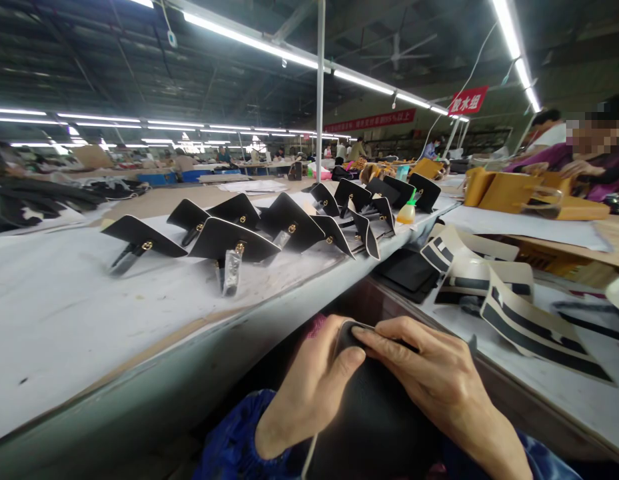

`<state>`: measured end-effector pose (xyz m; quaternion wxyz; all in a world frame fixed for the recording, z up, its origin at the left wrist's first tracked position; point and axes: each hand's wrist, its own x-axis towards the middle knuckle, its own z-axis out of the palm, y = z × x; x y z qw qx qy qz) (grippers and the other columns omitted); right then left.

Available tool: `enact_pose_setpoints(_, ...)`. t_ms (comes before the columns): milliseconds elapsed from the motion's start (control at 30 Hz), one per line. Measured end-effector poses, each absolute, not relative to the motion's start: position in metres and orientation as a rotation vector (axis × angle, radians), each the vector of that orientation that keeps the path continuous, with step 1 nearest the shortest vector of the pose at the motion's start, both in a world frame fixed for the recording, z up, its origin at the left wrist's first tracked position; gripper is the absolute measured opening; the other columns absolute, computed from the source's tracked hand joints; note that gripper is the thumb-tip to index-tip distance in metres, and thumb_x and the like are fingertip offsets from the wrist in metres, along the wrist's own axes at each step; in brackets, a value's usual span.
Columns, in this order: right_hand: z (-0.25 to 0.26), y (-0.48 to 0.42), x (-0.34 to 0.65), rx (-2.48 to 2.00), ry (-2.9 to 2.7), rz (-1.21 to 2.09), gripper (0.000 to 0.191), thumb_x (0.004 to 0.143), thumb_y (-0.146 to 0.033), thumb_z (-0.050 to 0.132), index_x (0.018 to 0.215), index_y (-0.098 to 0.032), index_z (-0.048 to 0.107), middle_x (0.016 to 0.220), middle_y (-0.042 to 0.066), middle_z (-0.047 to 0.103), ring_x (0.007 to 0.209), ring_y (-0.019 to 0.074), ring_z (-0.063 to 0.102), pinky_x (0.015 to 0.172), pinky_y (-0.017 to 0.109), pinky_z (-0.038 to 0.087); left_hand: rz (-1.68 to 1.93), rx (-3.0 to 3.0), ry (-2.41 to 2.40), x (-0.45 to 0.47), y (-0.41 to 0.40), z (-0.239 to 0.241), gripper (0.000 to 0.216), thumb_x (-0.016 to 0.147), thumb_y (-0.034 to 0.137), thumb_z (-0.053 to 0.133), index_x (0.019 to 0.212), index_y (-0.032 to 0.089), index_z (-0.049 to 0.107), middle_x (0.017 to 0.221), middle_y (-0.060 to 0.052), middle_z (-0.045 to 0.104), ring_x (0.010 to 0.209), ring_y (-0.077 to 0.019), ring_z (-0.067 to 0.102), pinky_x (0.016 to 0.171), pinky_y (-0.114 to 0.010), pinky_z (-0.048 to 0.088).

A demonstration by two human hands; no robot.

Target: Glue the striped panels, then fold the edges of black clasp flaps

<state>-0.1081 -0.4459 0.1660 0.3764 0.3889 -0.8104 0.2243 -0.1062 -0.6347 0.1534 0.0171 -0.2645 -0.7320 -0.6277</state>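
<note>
Low in front of me, between the two tables, I hold a black leather panel [384, 413] with a pale edge. My left hand [314, 387] grips its upper left edge, thumb on the black face and fingers hidden behind. My right hand [429, 367] is closed over the top edge, its thumb pressing near the corner close to the left thumb. The panel's lower part runs out of view. On the white-covered table to the left stand several black leather panels [234, 237] with gold rings and plastic-wrapped tabs [232, 272].
A squeeze bottle [407, 210] with a green tip stands behind the black panels. Curved beige pieces with black strips [534, 320] lie on the right table, beside flat black sheets [406, 273]. Yellow bags [514, 193] sit farther back, where a co-worker [589, 157] in purple handles them.
</note>
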Motion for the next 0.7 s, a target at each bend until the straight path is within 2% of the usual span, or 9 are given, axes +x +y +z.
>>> enact_pose_setpoints(267,0.167,-0.455,-0.114,0.999,-2.082,0.548,0.024,0.095,-0.012,0.056,0.113,-0.018,0.07,0.084,0.003,0.069,0.066,0.01,0.063,0.054,0.019,0.049,-1.801,-0.747,-2.36,-0.113,-0.636,0.147,0.023,0.103,0.034,0.038,0.105,0.021,0.057,0.089,0.0,0.066,0.08,-0.0143,0.059,0.076,-0.025,0.043)
enact_pose_setpoints(433,0.164,-0.459,-0.112,0.834,-1.988,0.687,0.023,0.092,-0.018,0.064,0.115,-0.019,0.065,0.092,0.005,0.072,0.076,0.0129,0.07,0.065,0.021,0.056,-1.701,-0.65,-2.371,-0.111,-0.645,0.148,0.027,0.103,0.036,0.039,0.112,0.024,0.061,0.092,0.001,0.07,0.08,-0.0136,0.061,0.077,-0.023,0.044)
enact_pose_setpoints(633,0.158,-0.461,-0.112,0.621,-1.949,0.809,0.017,0.086,-0.017,0.071,0.101,-0.022,0.065,0.086,0.002,0.075,0.072,0.0149,0.072,0.068,0.023,0.059,-1.621,-0.442,-2.283,-0.104,-0.65,0.141,0.023,0.1,0.035,0.047,0.112,0.027,0.065,0.104,0.001,0.072,0.088,-0.0167,0.064,0.086,-0.026,0.043)
enact_pose_setpoints(700,0.157,-0.46,-0.112,0.58,-1.971,0.862,0.016,0.085,-0.018,0.072,0.099,-0.023,0.066,0.084,0.001,0.075,0.071,0.0157,0.072,0.067,0.024,0.059,-1.612,-0.407,-2.247,-0.101,-0.648,0.142,0.024,0.099,0.036,0.049,0.114,0.028,0.066,0.104,0.001,0.073,0.087,-0.0171,0.064,0.085,-0.026,0.044)
